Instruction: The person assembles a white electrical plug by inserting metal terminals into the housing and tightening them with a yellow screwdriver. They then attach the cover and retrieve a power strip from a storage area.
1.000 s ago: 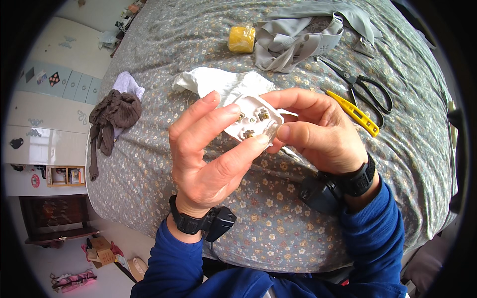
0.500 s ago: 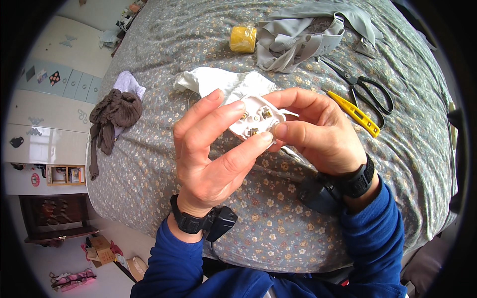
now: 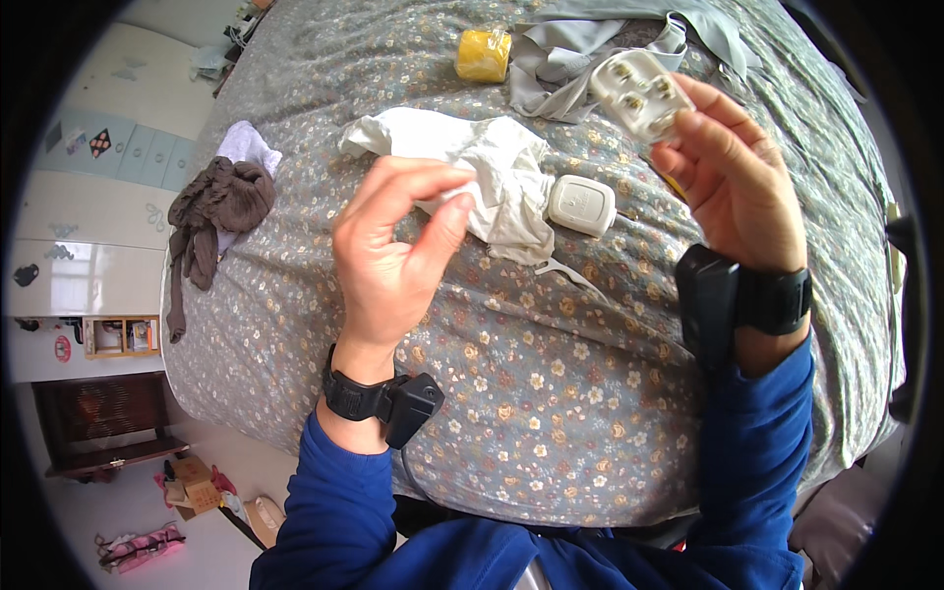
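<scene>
My right hand (image 3: 737,162) is raised at the right, its thumb and fingers closed on the edge of a white plastic socket piece (image 3: 639,96) with several brass-coloured metal contacts inside. My left hand (image 3: 393,246) is apart from it, thumb and forefinger pinched around something small and white that I cannot make out. Behind the left fingers lies a crumpled white cloth (image 3: 511,162) on the bed. Between the hands, a rounded square white plastic housing (image 3: 582,206) rests on the bedspread. A thin white strip (image 3: 572,276) lies just nearer to me.
The flowered grey bedspread (image 3: 551,393) fills the middle. Farther off are a yellow tape roll (image 3: 483,56) and a heap of grey fabric (image 3: 551,59). A brown cloth bundle (image 3: 224,205) sits at the left edge. The right hand mostly hides a yellow cutter (image 3: 675,185).
My hands have parted. The right hand has carried the socket piece up and to the right, while the left hand has let go of it. The white housing now shows on the bed.
</scene>
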A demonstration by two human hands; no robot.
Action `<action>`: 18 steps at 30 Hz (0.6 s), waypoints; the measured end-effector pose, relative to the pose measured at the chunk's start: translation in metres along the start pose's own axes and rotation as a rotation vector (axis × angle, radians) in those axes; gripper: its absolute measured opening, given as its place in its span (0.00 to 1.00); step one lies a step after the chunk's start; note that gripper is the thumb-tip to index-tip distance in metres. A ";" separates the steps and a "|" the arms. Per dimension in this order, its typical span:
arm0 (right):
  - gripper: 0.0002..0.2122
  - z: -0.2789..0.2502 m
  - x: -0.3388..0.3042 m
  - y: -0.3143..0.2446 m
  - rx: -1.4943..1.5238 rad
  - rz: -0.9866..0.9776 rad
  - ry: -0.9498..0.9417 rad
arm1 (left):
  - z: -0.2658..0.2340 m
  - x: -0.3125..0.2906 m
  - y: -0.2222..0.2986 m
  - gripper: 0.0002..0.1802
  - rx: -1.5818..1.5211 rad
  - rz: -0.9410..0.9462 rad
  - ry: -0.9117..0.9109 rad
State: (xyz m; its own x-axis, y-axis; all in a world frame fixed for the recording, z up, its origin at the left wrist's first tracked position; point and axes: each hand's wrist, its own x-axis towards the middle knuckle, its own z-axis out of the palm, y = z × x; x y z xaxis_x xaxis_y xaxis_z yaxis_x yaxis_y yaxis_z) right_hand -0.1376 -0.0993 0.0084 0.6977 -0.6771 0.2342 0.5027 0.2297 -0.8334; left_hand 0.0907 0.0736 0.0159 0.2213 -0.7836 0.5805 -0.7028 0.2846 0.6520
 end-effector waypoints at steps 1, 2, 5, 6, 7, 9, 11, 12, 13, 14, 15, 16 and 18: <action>0.19 -0.009 0.003 -0.006 -0.015 0.024 0.040 | 0.002 0.000 0.001 0.08 -0.027 -0.040 -0.059; 0.19 -0.015 0.004 -0.009 -0.025 -0.004 0.040 | 0.008 -0.001 0.003 0.07 -0.093 -0.070 -0.069; 0.19 -0.026 0.002 -0.012 -0.022 -0.081 0.067 | 0.024 0.009 0.008 0.07 -0.072 -0.085 -0.162; 0.19 -0.027 0.002 -0.011 -0.012 -0.085 0.065 | 0.031 0.018 0.006 0.12 -0.071 0.030 -0.212; 0.19 -0.028 0.003 -0.009 -0.002 -0.086 0.063 | 0.039 0.024 0.006 0.14 0.014 0.119 -0.293; 0.19 -0.030 0.004 -0.007 -0.008 -0.046 0.053 | 0.055 0.033 0.004 0.19 0.196 0.301 -0.454; 0.20 -0.031 0.004 -0.005 0.001 -0.033 0.085 | 0.061 0.038 0.000 0.23 0.203 0.193 -0.621; 0.21 -0.030 0.003 -0.004 -0.019 -0.046 0.113 | 0.061 0.039 -0.003 0.23 0.187 0.154 -0.632; 0.20 -0.029 0.003 -0.003 -0.011 -0.041 0.127 | 0.060 0.040 -0.006 0.23 0.174 0.113 -0.645; 0.20 -0.028 0.002 -0.003 -0.003 -0.026 0.130 | 0.056 0.038 -0.008 0.24 -0.154 -0.154 -0.626; 0.20 -0.026 0.003 -0.003 0.010 -0.017 0.126 | 0.051 0.038 -0.011 0.30 -0.438 -0.428 -0.560; 0.19 -0.022 0.003 -0.002 0.052 -0.022 0.110 | 0.044 0.039 -0.015 0.34 -0.775 -0.505 -0.460; 0.18 -0.014 0.003 -0.001 0.074 -0.019 0.072 | 0.030 0.041 -0.021 0.45 -1.177 -0.539 -0.329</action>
State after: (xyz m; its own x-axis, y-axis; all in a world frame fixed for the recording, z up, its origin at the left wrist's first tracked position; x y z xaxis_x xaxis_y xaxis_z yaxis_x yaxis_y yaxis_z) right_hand -0.1426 -0.1114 0.0031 0.6504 -0.7297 0.2109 0.5540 0.2658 -0.7890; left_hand 0.0941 0.0189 0.0111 -0.0045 -0.9965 0.0835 0.4549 0.0723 0.8876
